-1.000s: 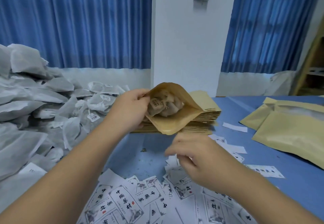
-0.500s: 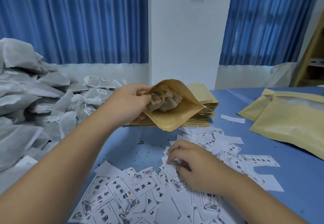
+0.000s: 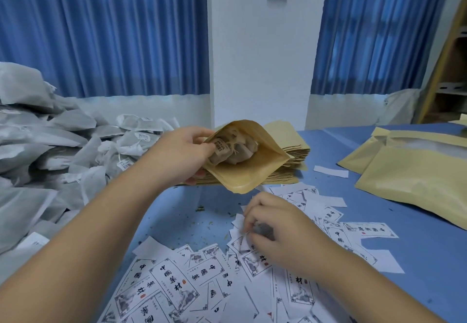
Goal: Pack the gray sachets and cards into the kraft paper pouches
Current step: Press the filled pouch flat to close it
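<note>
Left hand point(image 3: 177, 155) grips pouch point(image 3: 242, 178) rim; right hand point(image 3: 275, 226) pinches card point(image 3: 237, 231) edge.

even cool daylight, soft shadows, wide-angle edge bowing, slight blur.

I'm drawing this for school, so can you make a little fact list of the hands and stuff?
Left hand: holds open kraft pouch, sachets inside
Right hand: curled onto printed cards, grip unclear
Gray sachet pile: left side
Flat pouch stack: behind held pouch
Other kraft pouches: lying at right
Table: blue
</note>
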Action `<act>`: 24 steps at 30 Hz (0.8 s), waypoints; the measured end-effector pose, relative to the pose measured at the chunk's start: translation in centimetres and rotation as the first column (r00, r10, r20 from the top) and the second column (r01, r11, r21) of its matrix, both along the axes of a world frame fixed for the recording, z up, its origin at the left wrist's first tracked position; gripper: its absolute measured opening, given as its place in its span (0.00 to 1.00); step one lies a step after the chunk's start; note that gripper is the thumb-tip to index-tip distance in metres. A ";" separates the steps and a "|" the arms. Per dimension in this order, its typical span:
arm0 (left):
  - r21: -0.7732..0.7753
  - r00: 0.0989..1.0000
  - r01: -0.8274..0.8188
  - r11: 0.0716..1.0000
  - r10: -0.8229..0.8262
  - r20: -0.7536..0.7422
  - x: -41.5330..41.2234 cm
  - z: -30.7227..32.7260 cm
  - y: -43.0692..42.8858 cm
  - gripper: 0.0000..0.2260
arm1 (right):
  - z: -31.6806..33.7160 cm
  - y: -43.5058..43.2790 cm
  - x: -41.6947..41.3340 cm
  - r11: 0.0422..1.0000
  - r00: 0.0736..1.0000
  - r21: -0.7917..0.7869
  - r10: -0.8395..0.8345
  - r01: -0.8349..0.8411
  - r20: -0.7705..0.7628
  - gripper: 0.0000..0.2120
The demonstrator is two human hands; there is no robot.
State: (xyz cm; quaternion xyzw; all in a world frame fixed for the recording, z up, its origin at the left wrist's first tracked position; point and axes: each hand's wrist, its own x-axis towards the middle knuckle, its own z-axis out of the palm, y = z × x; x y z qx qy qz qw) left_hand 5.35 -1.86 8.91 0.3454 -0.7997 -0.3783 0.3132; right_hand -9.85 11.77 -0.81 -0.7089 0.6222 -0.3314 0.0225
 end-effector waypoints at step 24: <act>-0.127 0.995 0.036 0.991 -0.023 0.101 0.1 0.6 1.1 0.13 | 9.1 -6.1 3.5 0.882 0.771 0.032 -0.392 0.470 -0.501 0.15</act>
